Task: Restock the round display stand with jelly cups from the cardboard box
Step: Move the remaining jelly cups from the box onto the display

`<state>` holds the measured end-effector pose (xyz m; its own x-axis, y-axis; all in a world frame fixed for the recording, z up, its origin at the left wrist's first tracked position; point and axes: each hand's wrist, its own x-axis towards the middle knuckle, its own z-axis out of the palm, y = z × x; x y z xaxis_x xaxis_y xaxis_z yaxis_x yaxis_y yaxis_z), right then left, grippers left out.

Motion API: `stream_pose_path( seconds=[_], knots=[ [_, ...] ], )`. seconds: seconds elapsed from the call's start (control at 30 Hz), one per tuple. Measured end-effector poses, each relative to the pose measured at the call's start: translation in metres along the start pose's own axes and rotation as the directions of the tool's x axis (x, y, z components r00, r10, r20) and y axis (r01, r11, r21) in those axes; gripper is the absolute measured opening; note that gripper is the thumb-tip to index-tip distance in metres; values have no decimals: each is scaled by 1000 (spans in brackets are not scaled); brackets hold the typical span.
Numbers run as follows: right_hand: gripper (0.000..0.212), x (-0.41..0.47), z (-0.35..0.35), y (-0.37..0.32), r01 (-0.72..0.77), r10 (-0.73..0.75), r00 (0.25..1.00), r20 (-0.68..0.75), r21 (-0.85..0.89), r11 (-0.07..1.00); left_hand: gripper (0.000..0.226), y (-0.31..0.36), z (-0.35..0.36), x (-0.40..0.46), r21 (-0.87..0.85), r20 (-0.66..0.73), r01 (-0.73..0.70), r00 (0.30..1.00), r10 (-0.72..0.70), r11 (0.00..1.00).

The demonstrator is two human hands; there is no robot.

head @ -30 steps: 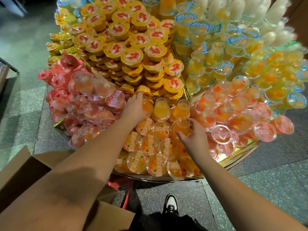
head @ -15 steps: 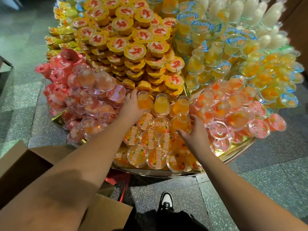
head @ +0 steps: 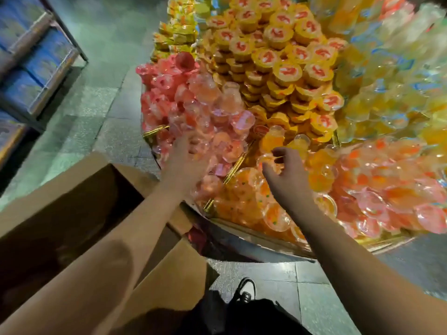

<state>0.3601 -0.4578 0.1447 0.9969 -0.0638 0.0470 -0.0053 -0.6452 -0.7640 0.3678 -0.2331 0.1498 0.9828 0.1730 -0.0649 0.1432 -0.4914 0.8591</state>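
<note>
The round display stand [head: 256, 240] is piled with jelly cups in wedges: orange cups [head: 244, 189] at the front, pink cups [head: 205, 110] to the left, yellow red-lidded cups [head: 285, 68] behind. My left hand [head: 180, 163] is blurred over the near edge of the pink pile and holds nothing I can make out. Over the orange wedge hovers my right hand [head: 287, 175], fingers loosely curled and empty. The open cardboard box [head: 79, 209] stands at lower left beneath my left forearm; its inside is dark.
A metal shelf rack [head: 36, 59] with blue packs stands at upper left. Grey stone floor [head: 101, 97] runs between rack and stand. My black shoe [head: 245, 292] is on the floor below the stand's rim. Pale and orange cups fill the stand's right side [head: 391, 165].
Both hands have let go of the orange cups and drawn back. The left hand swung left over the pink pile. The view turned left, bringing the box and the rack into sight.
</note>
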Motion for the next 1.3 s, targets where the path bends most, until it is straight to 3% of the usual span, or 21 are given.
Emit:
stream_pose_path(
  seconds=[0.17,0.3,0.43,0.63,0.73,0.87,0.97,1.07,1.13,1.17,1.3],
  knots=[
    [42,-7,105,-87,248,-210,909,359,-63,967,45,-83,-104,-49,78,-226,165,964,-144,983],
    [57,-31,212,-129,504,-281,692,665,-166,847,47,-176,-175,-108,236,-325,336,912,-251,912],
    [61,-76,307,-137,661,-216,488,846,-196,725,43,-264,-211,-166,298,-321,543,831,-454,785],
    [61,-133,412,-111,724,64,337,939,-302,620,51,-372,-216,-230,232,-228,786,617,-754,573],
    [60,-152,453,-97,725,148,335,930,-355,590,54,-415,-215,-247,128,-192,851,525,-829,509],
    [61,-164,514,-93,776,147,303,941,-334,535,57,-466,-214,-243,-8,-193,899,429,-882,439],
    [66,-165,562,-101,852,88,244,966,-257,455,65,-502,-217,-235,-59,-275,930,334,-902,362],
    [72,-166,604,-117,910,3,218,976,-204,361,67,-538,-225,-236,-213,-339,914,262,-904,345],
    [73,-167,629,-123,942,-79,175,981,-143,302,64,-556,-230,-240,-250,-376,894,264,-888,372],
    [74,-166,640,-125,955,-104,148,984,-114,274,63,-563,-232,-242,-206,-385,893,301,-872,399],
    [73,-164,676,-135,987,-112,7,994,12,162,71,-589,-247,-255,232,-275,829,558,-783,509]
  ],
)
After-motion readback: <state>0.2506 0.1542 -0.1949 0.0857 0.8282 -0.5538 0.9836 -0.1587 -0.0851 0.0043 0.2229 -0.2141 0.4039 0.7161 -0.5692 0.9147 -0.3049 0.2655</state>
